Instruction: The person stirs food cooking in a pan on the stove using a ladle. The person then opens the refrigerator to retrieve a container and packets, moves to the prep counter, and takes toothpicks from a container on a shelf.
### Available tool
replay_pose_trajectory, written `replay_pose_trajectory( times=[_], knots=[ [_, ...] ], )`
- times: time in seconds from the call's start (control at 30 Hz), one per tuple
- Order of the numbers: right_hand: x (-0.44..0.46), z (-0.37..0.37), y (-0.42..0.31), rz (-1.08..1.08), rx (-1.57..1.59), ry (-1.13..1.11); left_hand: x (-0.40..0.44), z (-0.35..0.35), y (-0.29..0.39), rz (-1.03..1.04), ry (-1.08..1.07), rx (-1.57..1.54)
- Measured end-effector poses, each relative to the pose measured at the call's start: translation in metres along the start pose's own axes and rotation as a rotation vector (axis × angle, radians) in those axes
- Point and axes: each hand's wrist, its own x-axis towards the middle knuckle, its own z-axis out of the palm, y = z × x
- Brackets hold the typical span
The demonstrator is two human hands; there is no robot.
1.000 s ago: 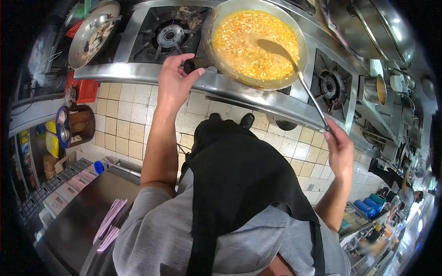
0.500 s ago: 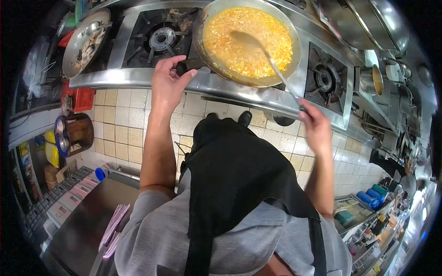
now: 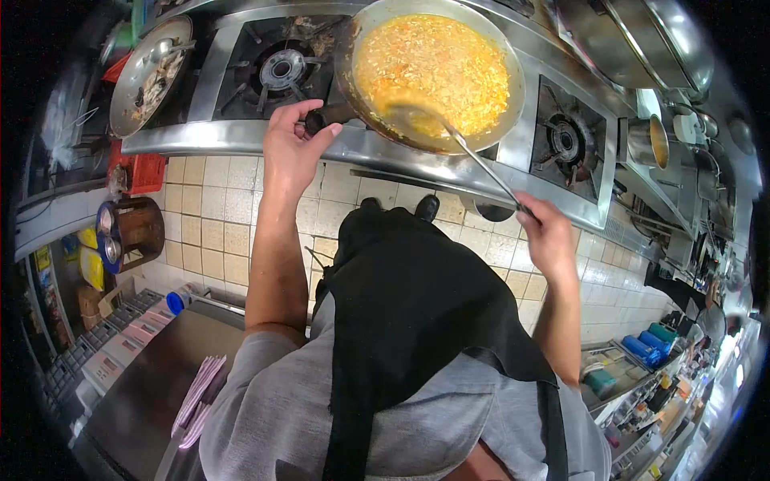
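Observation:
A wide frying pan (image 3: 517,76) sits on the stove, filled with a yellow-orange, soupy food (image 3: 437,64) full of small pale pieces. My left hand (image 3: 295,143) is closed around the end of the pan's dark handle (image 3: 338,113), thumb and fingers on either side. In my right hand (image 3: 550,234) is the dark-ended handle of a long metal ladle (image 3: 485,164). Its head, blurred by motion, dips into the food at the pan's near-left side.
Bare burners flank the pan, one on the left (image 3: 281,70) and one on the right (image 3: 565,138). Farther left, a second pan (image 3: 128,96) holds pale pieces and a spoon. A steel counter (image 3: 152,377) with a striped cloth (image 3: 200,393) stands behind me on the left.
The ladle's head has swept from the middle of the pan toward its near-left side. My right hand has dropped slightly. My left hand stays on the pan handle.

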Motion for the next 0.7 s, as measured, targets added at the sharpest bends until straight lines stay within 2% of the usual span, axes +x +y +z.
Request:
replay_pose_trajectory(
  times=[0.07, 0.2, 0.3, 0.43, 0.57, 0.63, 0.7],
  knots=[
    [0.020, 0.016, 0.003, 0.091, 0.012, 0.022, 0.001, 0.000, -0.003, 0.001, -0.005, -0.020],
    [0.047, 0.024, 0.024, 0.070, 0.137, 0.105, -0.001, -0.001, 0.003, 0.005, -0.005, 0.015],
    [0.054, 0.007, 0.022, 0.148, 0.184, 0.091, -0.003, 0.000, 0.004, 0.013, 0.013, 0.008],
    [0.031, -0.029, 0.019, 0.094, 0.170, 0.083, -0.003, 0.001, -0.001, -0.002, 0.013, -0.050],
    [-0.004, -0.074, 0.021, 0.144, 0.169, -0.017, -0.003, 0.000, 0.002, -0.008, 0.009, -0.023],
    [-0.013, -0.082, 0.024, 0.205, 0.134, -0.067, -0.003, 0.001, 0.002, -0.002, 0.011, -0.026],
    [-0.004, -0.068, 0.038, 0.154, 0.082, -0.037, -0.002, 0.002, -0.002, 0.004, 0.012, -0.057]
  ],
)
